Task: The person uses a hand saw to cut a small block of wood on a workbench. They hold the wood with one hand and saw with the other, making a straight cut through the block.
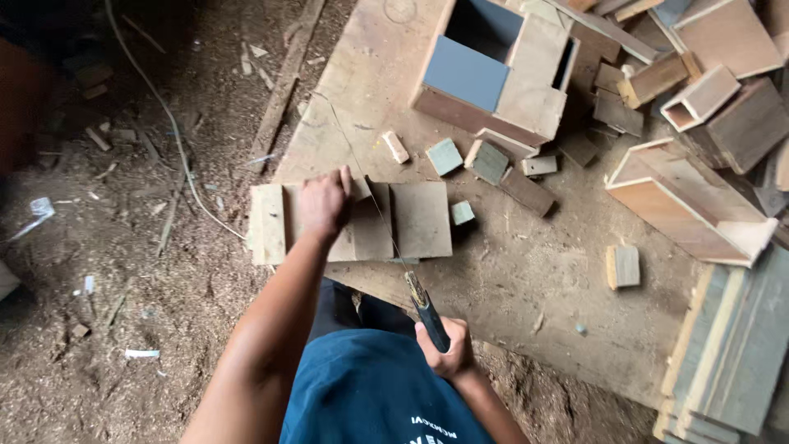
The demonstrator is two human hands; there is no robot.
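A flat plywood board [411, 220] lies across the near edge of a big wooden work panel [526, 271]. My left hand [323, 201] presses down on the board's left part, fingers spread over its far edge. My right hand [445, 349] grips the dark handle of a hand saw [386, 226]. Its thin blade runs up and away across the board, just right of my left hand.
A part-built plywood box [497, 70] with grey panels stands at the back. Several small offcuts [490, 160] lie beyond the board, more open boxes [686, 201] at right. Stacked boards [731, 353] sit at lower right. A dirt floor with sawdust and a white cord [177, 140] lies left.
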